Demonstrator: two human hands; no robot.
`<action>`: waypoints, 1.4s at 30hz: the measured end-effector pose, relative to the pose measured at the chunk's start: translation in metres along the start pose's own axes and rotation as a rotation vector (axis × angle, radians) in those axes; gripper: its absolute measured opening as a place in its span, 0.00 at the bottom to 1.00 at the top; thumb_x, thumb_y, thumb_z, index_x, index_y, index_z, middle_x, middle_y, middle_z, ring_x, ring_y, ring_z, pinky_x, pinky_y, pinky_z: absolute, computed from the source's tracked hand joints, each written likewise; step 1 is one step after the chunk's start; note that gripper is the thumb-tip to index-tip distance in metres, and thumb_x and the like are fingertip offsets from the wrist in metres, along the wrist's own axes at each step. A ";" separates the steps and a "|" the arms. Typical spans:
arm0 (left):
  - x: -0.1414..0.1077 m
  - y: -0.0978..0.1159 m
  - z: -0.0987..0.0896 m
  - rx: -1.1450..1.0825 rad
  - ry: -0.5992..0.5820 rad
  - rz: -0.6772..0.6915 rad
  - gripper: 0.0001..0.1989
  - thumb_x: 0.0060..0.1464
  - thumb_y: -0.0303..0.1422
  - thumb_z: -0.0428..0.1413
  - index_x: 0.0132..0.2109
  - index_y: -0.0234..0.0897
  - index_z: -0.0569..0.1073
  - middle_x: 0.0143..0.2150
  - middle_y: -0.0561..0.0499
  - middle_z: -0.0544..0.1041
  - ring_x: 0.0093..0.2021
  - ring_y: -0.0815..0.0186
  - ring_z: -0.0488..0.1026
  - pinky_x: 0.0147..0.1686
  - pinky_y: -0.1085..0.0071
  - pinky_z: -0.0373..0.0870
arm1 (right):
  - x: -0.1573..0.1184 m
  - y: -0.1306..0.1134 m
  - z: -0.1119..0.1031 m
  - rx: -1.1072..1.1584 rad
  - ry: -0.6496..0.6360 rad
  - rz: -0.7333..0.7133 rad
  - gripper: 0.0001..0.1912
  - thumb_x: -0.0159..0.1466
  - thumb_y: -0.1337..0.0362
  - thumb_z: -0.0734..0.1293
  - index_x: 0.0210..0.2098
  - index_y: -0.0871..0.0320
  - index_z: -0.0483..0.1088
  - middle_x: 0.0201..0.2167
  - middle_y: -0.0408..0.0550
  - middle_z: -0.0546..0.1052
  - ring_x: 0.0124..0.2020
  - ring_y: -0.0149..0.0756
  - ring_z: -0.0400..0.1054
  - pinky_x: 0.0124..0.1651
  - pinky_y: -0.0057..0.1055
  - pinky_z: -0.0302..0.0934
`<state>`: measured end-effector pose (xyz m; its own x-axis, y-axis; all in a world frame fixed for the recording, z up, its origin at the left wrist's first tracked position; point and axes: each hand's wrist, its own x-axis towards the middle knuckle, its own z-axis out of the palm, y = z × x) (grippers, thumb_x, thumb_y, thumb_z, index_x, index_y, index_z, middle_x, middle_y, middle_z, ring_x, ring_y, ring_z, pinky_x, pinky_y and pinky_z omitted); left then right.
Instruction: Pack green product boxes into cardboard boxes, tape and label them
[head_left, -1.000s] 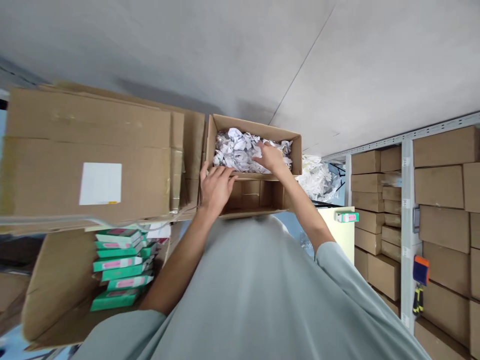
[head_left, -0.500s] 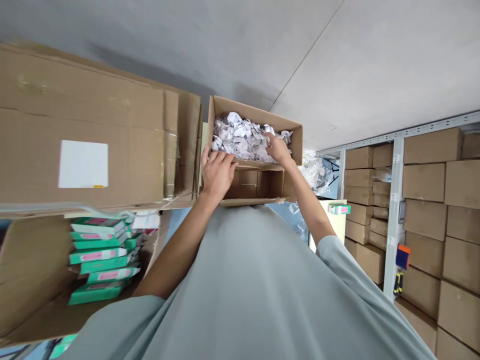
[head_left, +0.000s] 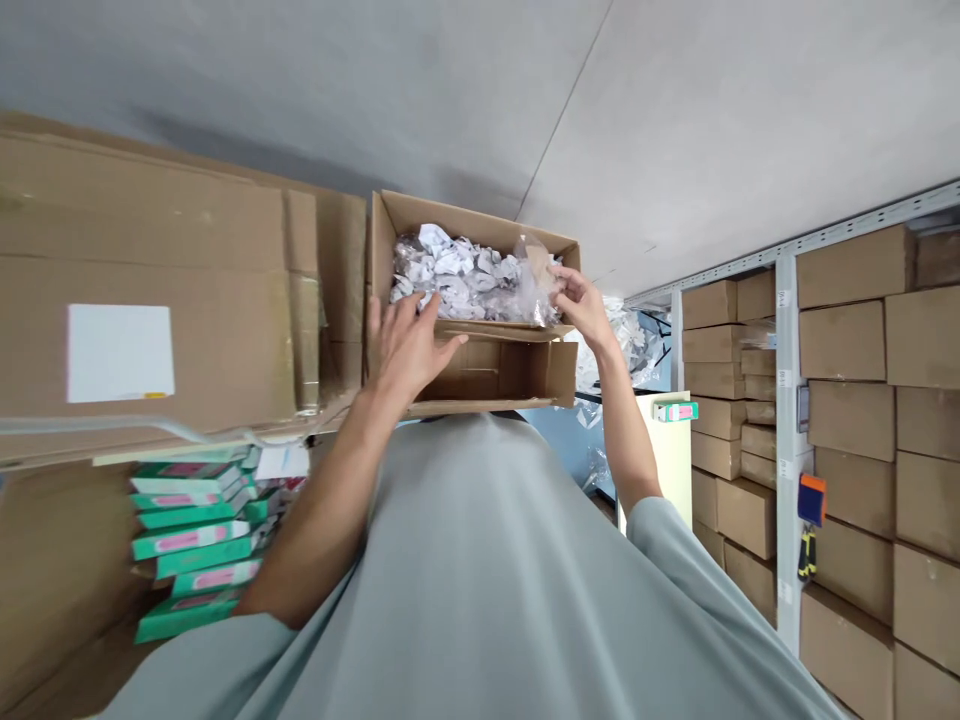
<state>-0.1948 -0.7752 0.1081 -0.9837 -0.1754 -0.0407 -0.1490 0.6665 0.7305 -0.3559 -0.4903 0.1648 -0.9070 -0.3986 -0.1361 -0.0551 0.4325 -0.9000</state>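
Note:
An open cardboard box point(head_left: 480, 215) holds crumpled white paper point(head_left: 457, 262) and clear plastic. At its right end my right hand point(head_left: 581, 305) has thumb and fingers closed on a clear plastic bag point(head_left: 534, 285), which stands up above the paper. My left hand point(head_left: 409, 345) is over the near left edge of the same box, fingers spread, holding nothing. Between that box and my body is a second open cardboard box point(head_left: 480, 370), whose bare inside shows.
Large cardboard boxes point(head_left: 225, 240) stand at the left, with green and pink packs point(head_left: 195, 540) in a carton below. A metal shelf point(head_left: 787, 400) full of cardboard boxes is at the right. White plastic material point(head_left: 626, 345) lies beyond my right forearm.
My right hand has closed on the clear plastic bag and lifted part of it above the paper. My left hand's fingers have spread. The view has shifted, moving the boxes leftward.

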 end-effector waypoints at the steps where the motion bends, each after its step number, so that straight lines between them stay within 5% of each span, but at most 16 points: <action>1: 0.001 0.006 -0.001 0.000 0.000 0.014 0.39 0.66 0.42 0.68 0.80 0.42 0.70 0.81 0.36 0.70 0.81 0.35 0.64 0.87 0.34 0.35 | -0.003 -0.003 -0.001 0.010 -0.006 -0.010 0.25 0.72 0.55 0.71 0.66 0.56 0.74 0.42 0.46 0.80 0.44 0.39 0.76 0.54 0.36 0.77; 7: 0.011 0.055 -0.009 -0.043 0.010 0.154 0.59 0.59 0.44 0.76 0.86 0.42 0.54 0.89 0.32 0.53 0.89 0.34 0.49 0.86 0.35 0.42 | -0.022 -0.033 0.002 0.057 -0.118 -0.043 0.27 0.74 0.48 0.73 0.68 0.53 0.75 0.44 0.47 0.80 0.48 0.42 0.77 0.57 0.41 0.78; 10: 0.016 0.071 -0.011 -0.056 -0.006 0.217 0.63 0.49 0.47 0.82 0.84 0.44 0.60 0.90 0.33 0.45 0.90 0.30 0.41 0.85 0.32 0.47 | -0.037 -0.053 0.001 0.158 -0.167 -0.067 0.29 0.73 0.46 0.74 0.68 0.52 0.77 0.46 0.47 0.81 0.49 0.44 0.78 0.56 0.42 0.78; 12: 0.018 0.076 -0.013 -0.059 -0.011 0.241 0.56 0.49 0.48 0.82 0.79 0.45 0.67 0.91 0.36 0.44 0.89 0.28 0.41 0.84 0.31 0.51 | -0.049 -0.062 0.000 0.227 -0.177 -0.064 0.30 0.73 0.44 0.74 0.68 0.51 0.78 0.46 0.48 0.82 0.50 0.45 0.79 0.55 0.43 0.78; 17: 0.011 0.084 -0.017 -0.158 -0.103 0.243 0.19 0.71 0.41 0.64 0.65 0.44 0.78 0.84 0.43 0.64 0.84 0.44 0.62 0.81 0.42 0.65 | -0.077 -0.064 0.004 0.308 -0.150 -0.008 0.34 0.69 0.39 0.76 0.67 0.51 0.80 0.49 0.50 0.85 0.52 0.48 0.81 0.57 0.43 0.79; 21: -0.002 0.089 -0.014 -0.241 -0.189 0.248 0.30 0.65 0.30 0.60 0.73 0.42 0.72 0.80 0.43 0.71 0.80 0.50 0.69 0.79 0.52 0.69 | -0.095 -0.051 0.011 0.342 -0.114 0.065 0.38 0.69 0.36 0.74 0.67 0.53 0.79 0.51 0.54 0.85 0.55 0.51 0.82 0.57 0.44 0.80; 25: -0.023 0.089 -0.006 -0.217 -0.194 0.298 0.45 0.60 0.31 0.68 0.81 0.43 0.65 0.79 0.41 0.71 0.79 0.46 0.69 0.81 0.51 0.67 | -0.105 -0.036 0.020 0.437 -0.101 0.085 0.40 0.70 0.34 0.73 0.69 0.54 0.76 0.49 0.54 0.86 0.52 0.50 0.83 0.55 0.44 0.80; 29: -0.047 0.078 0.002 -0.131 -0.155 0.240 0.37 0.68 0.38 0.67 0.80 0.47 0.70 0.63 0.44 0.79 0.64 0.51 0.80 0.69 0.57 0.77 | -0.111 -0.027 0.028 0.545 -0.125 0.082 0.37 0.69 0.33 0.75 0.65 0.53 0.79 0.48 0.51 0.86 0.49 0.47 0.83 0.57 0.43 0.79; 34: -0.056 0.054 0.009 -0.039 -0.103 0.112 0.22 0.76 0.36 0.55 0.70 0.43 0.82 0.51 0.45 0.79 0.49 0.57 0.82 0.56 0.63 0.79 | -0.116 -0.025 0.031 0.314 -0.214 0.038 0.30 0.73 0.35 0.74 0.58 0.52 0.83 0.54 0.52 0.84 0.55 0.46 0.80 0.65 0.44 0.76; 42: -0.035 0.034 0.031 -0.158 -0.116 -0.159 0.19 0.67 0.34 0.59 0.58 0.36 0.88 0.47 0.44 0.81 0.45 0.55 0.81 0.54 0.60 0.79 | -0.128 -0.030 0.063 -0.292 -0.445 -0.004 0.31 0.74 0.51 0.78 0.72 0.50 0.75 0.67 0.54 0.76 0.66 0.47 0.76 0.71 0.43 0.71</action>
<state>-0.1687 -0.7236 0.1133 -0.9554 -0.1786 -0.2354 -0.2946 0.5136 0.8059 -0.2119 -0.5032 0.1830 -0.6451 -0.6781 -0.3522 -0.2298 0.6117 -0.7570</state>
